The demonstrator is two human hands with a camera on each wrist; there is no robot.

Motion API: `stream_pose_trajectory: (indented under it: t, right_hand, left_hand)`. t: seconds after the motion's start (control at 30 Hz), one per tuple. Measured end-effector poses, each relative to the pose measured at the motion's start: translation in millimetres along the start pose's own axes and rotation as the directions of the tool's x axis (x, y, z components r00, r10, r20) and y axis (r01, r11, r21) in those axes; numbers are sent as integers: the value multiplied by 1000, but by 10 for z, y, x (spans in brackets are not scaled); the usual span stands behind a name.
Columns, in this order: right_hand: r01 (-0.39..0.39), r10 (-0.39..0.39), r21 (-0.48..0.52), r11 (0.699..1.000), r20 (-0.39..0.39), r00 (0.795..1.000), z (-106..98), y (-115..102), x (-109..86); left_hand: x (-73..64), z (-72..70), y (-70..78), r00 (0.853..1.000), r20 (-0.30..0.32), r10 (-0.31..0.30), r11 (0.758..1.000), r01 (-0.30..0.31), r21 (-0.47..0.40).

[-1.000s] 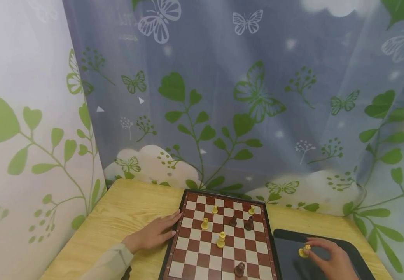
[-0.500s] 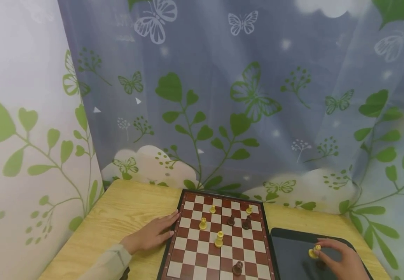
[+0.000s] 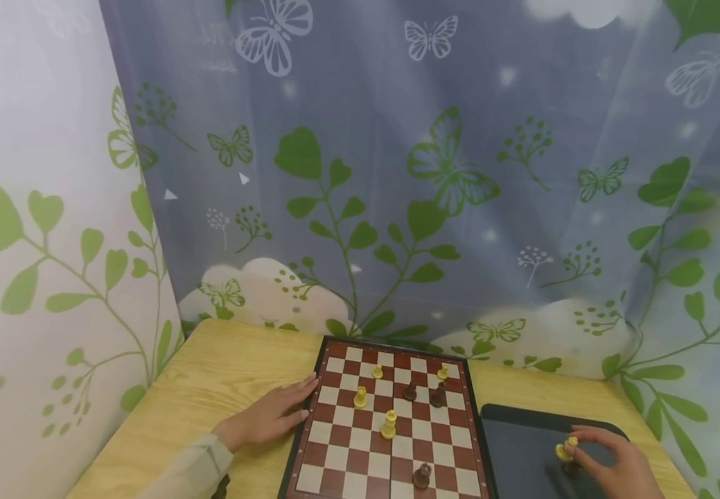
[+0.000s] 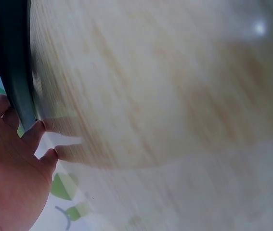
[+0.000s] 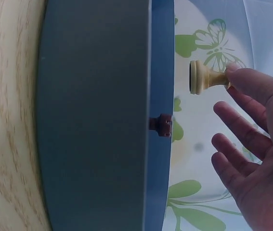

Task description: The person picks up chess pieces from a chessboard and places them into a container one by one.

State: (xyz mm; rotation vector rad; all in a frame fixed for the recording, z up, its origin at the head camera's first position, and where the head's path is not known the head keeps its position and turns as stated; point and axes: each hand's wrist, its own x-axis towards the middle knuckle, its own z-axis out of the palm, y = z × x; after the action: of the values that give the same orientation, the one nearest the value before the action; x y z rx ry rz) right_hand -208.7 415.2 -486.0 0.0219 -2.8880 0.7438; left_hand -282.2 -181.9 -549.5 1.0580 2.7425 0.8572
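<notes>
My right hand (image 3: 624,464) pinches a yellow chess piece (image 3: 563,452) by its top between thumb and index finger, above the dark tray (image 3: 512,443). In the right wrist view the piece (image 5: 202,78) is tilted sideways, its dark base away from the fingers, with the other fingers spread loosely. A dark brown rook (image 5: 162,125) stands in the tray, partly hidden by the wall. My left hand (image 3: 266,417) lies on the table, straight fingertips touching the left edge of the chessboard (image 3: 328,456); the left wrist view shows these fingers (image 4: 32,137) along the dark edge.
Several pieces stand on the board, among them a yellow rook-like piece (image 3: 388,425), a yellow piece (image 3: 360,397), a dark piece (image 3: 422,477) and a dark pawn (image 3: 410,391). The wooden table (image 3: 235,353) meets a printed curtain (image 3: 360,173) behind.
My right hand has moved a little to the right over the tray with the yellow chess piece. The left hand stays at the board's edge. The head view has shifted slightly.
</notes>
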Motion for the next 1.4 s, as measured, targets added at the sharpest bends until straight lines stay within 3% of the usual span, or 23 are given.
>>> stream_pose_trajectory:
  t: [0.6, 0.93, 1.4]
  right_hand:
    - [-40, 39, 15, 999, 77, 996, -85, -21, 145]
    - [-27, 26, 14, 1000, 66, 997, -60, -1, 215]
    - [0, 1, -12, 1000, 50, 999, -39, 63, 241]
  left_hand:
    - [18, 25, -37, 1000, -14, 3, 1000, -3, 9]
    - [5, 8, -13, 999, -24, 25, 1000, -25, 19]
    - [7, 5, 7, 1000, 3, -4, 1000, 3, 13]
